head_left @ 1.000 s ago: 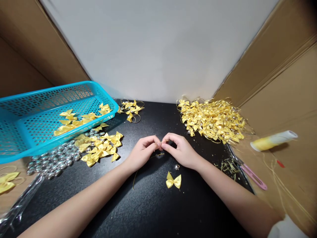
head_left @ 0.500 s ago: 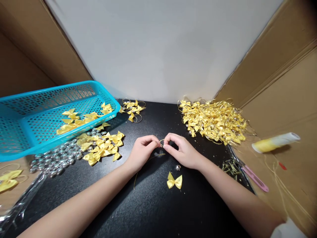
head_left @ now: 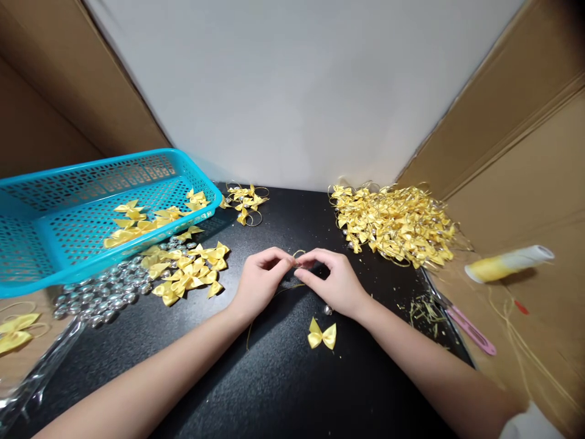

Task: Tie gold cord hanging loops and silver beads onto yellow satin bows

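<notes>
At the middle of the black tabletop, my left hand [head_left: 267, 275] and my right hand [head_left: 336, 280] meet fingertip to fingertip. Both pinch a thin gold cord [head_left: 298, 252], which makes a small loop above the fingers. One tail of the cord trails down to the left, under my left hand, onto the table. Just below my right hand lies a silver bell-like bead [head_left: 328, 310], partly covered by the hand. A yellow ribbon bow [head_left: 322, 335] rests flat in front of it.
On the left, a turquoise basket [head_left: 46, 277] holds yellow bows; silver beads [head_left: 109, 289] and more bows [head_left: 192, 271] lie beside it. At right are a heap of corded bows [head_left: 397, 222], pink-handled scissors [head_left: 470, 329], cord scraps [head_left: 427, 311] and a cord spool [head_left: 507, 262].
My right fingers have shifted left and now meet my left fingertips. The cord loop looks smaller and sits behind the fingers. The right hand now partly covers the bead.
</notes>
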Tool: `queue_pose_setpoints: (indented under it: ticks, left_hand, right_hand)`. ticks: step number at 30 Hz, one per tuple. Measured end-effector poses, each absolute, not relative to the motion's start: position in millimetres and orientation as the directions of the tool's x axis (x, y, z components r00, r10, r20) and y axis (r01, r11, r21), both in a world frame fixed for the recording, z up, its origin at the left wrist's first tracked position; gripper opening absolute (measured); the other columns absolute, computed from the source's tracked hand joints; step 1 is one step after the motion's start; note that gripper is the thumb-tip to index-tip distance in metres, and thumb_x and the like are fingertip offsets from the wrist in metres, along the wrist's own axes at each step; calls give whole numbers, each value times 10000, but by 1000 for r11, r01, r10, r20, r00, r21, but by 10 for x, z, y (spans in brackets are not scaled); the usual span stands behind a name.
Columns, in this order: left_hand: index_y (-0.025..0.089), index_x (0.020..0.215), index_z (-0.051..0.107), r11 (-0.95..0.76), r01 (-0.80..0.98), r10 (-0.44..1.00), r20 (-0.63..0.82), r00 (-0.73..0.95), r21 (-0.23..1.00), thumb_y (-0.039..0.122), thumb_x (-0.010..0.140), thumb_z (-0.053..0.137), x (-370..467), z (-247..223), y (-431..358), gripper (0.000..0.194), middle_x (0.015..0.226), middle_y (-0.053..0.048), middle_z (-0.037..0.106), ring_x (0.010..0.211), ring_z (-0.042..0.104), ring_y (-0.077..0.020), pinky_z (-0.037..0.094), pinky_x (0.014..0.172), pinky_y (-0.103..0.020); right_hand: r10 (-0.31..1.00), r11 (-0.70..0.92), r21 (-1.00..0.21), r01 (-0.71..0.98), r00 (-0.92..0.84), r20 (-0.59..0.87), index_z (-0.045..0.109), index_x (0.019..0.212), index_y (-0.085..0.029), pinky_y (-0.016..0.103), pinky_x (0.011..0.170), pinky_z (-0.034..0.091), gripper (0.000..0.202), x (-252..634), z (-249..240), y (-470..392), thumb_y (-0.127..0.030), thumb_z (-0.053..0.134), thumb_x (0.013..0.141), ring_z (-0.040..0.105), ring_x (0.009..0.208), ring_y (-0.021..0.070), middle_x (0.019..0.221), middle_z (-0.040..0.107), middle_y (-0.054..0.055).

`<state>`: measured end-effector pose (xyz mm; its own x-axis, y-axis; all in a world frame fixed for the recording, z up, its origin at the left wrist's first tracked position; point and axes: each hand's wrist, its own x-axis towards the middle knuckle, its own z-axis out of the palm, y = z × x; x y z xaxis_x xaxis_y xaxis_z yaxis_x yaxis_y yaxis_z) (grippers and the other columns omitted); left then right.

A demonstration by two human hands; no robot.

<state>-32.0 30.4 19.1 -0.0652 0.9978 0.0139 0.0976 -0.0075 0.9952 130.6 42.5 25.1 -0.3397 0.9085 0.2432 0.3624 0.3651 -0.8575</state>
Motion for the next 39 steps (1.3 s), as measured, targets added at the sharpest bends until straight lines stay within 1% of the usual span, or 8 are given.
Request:
queue_pose_setpoints:
  ticks: [5, 10, 15, 18, 23, 27, 30, 39]
  left_hand:
    - [164, 588, 677, -79, 199, 995, 90, -50, 977, 257, 733, 631, -319, 186, 277, 178, 635, -5, 647, 631, 553, -144, 425, 622, -253]
    - [164, 597, 673, -93, 158, 995, 98, -23, 983, 266, 740, 624, -326, 184, 288, 182, 629, -5, 637, 627, 545, -143, 414, 611, -251]
    - [161, 608, 665, -97, 123, 995, 94, 30, 988, 278, 756, 624, -337, 175, 296, 194, 642, -2, 628, 623, 535, -136, 406, 615, -251]
    - [160, 600, 654, -95, 141, 995, 90, 42, 985, 285, 760, 625, -339, 168, 295, 206, 629, 3, 604, 616, 519, -133, 397, 609, -250]
    - [163, 594, 648, -95, 175, 995, 91, 28, 980, 267, 746, 611, -340, 175, 291, 188, 631, 1, 605, 620, 516, -137, 396, 610, -254]
    - [167, 567, 616, -78, 201, 996, 84, -19, 976, 227, 735, 578, -343, 175, 289, 182, 617, 7, 591, 629, 517, -141, 393, 618, -255]
    - [170, 554, 607, -81, 192, 997, 81, 7, 978, 219, 723, 575, -346, 169, 297, 179, 608, 11, 582, 624, 512, -140, 392, 619, -255]
    - [173, 536, 611, -103, 144, 994, 94, 62, 984, 209, 705, 576, -341, 169, 302, 176, 614, 7, 586, 616, 500, -135, 377, 606, -253]
  right_hand:
    - [915, 391, -834, 390, -268, 303, 701, 730, -198, 324, 713, 511, 112, 1296, 261, 399, -146, 634, 804, 671, 703, 179, 728, 727, 28]
    - [906, 414, -835, 364, -255, 338, 696, 783, -182, 317, 711, 517, 64, 1305, 281, 401, -148, 642, 779, 653, 707, 170, 764, 724, 38]
    - [936, 308, -911, 274, -258, 239, 702, 769, -176, 305, 706, 524, 39, 1288, 273, 398, -210, 703, 750, 651, 698, 164, 771, 735, 38]
    - [954, 242, -932, 269, -243, 178, 677, 692, -187, 299, 700, 517, 78, 1290, 272, 409, -229, 715, 746, 648, 679, 159, 707, 718, 13]
    - [942, 213, -930, 300, -316, 114, 653, 685, -185, 285, 715, 499, 96, 1316, 292, 448, -215, 695, 765, 635, 698, 150, 704, 693, -3]
    - [921, 294, -892, 343, -351, 168, 626, 694, -191, 280, 710, 485, 104, 1338, 334, 466, -187, 672, 788, 621, 706, 147, 716, 668, -8]
    - [915, 342, -861, 377, -341, 214, 608, 707, -195, 281, 704, 476, 107, 1350, 358, 467, -180, 665, 797, 608, 705, 148, 719, 652, -8]
    - [931, 344, -852, 394, -259, 256, 590, 715, -200, 297, 708, 485, 98, 1331, 335, 438, -195, 639, 799, 612, 719, 161, 727, 650, 3]
